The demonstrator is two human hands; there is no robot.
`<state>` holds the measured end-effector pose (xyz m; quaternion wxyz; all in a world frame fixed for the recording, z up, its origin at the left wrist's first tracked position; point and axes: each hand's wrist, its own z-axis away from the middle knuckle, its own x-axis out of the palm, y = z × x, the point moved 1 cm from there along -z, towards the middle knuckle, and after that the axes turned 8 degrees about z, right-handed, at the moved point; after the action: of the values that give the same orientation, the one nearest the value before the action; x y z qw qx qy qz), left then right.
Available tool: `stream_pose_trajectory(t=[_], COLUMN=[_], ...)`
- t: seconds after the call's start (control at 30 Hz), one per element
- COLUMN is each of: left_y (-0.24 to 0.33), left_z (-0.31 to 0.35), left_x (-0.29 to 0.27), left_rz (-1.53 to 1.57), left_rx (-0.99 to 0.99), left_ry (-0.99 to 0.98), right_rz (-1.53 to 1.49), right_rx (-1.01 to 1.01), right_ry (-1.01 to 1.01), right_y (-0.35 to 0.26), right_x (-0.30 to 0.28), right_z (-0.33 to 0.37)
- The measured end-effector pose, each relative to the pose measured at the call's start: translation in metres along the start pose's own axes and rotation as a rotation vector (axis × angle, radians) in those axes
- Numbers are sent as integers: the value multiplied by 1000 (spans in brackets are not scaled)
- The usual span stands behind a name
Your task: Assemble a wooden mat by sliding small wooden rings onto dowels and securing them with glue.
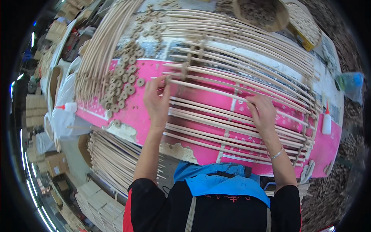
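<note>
My right hand (pixel 262 112) is closed around a thin pale wooden rod (pixel 208 91), partway along it. At that rod's left end, my left hand (pixel 156 102) pinches a small wooden ring (pixel 168 79) seen edge-on. Rows of similar rods lie across the pink table (pixel 147 71), in front of both hands and beneath them. Rings sit on several rod ends, such as the ring (pixel 184 70) just beyond my left fingers. A pile of loose wooden rings (pixel 123 83) is spread to the left of my left hand.
A bundle of long rods (pixel 102 50) lies on the far left. Glue bottles with red tips stand at the right (pixel 327 123) and left (pixel 69 107). At the back are a round tub of rings (pixel 284 19) and a yellow box of small pale pieces (pixel 309 42). More rods (pixel 112 158) lie below the table's front edge.
</note>
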<state>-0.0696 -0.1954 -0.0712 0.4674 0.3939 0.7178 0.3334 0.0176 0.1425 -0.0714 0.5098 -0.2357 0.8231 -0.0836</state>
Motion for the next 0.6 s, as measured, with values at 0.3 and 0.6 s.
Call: stream_pose_trajectory(t=[0.3,0.6], left_y=[-3,-3], left_z=[9,14], left_x=[-5,14], left_rz=[-118,-129], left_rx=[18,-23], left_ry=[-94,-175], right_rz=[-127,-76], right_rx=[90,156], right_ry=[-117,-50], right_y=[4,23], right_x=[20,19], right_z=[4,9])
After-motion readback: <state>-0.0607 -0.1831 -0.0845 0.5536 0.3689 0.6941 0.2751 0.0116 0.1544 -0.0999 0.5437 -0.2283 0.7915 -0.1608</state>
